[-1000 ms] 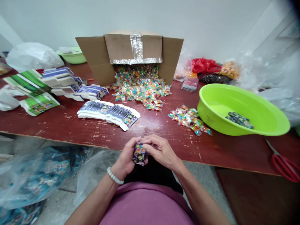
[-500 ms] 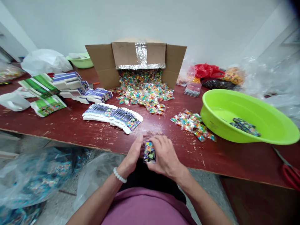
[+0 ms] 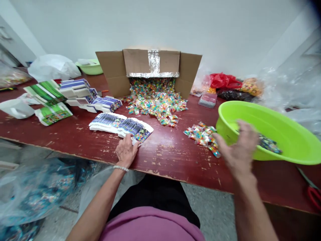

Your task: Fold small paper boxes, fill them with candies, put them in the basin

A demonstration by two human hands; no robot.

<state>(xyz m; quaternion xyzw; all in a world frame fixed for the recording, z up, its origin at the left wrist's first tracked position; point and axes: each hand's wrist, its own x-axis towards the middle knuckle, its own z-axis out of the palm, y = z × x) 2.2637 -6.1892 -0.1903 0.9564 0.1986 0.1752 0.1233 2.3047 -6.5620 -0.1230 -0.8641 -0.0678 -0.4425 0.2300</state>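
My left hand [image 3: 126, 151] touches the near right end of a fanned row of flat printed packets [image 3: 135, 129], its fingers bent over the edge of the last one. My right hand [image 3: 239, 144], blurred, is at the near left rim of the green basin [image 3: 298, 134], fingers spread and nothing seen in them. Dark printed packets [image 3: 269, 144] lie inside the basin. A small pile of wrapped candies [image 3: 202, 134] is just left of my right hand. Behind, many more wrapped candies [image 3: 157, 103] spill from an open cardboard box [image 3: 112, 72].
Stacks of green cartons [image 3: 54, 113] and purple cartons [image 3: 106, 103] stand at the left beside a white cup [image 3: 18, 108]. Red-handled scissors [image 3: 313, 195] lie at the right edge. Red plastic bags [image 3: 223, 81] are at the back right.
My hands have parted. The small printed packet they held is no longer in them. The left moved to the fanned row, the right to the basin and opened.
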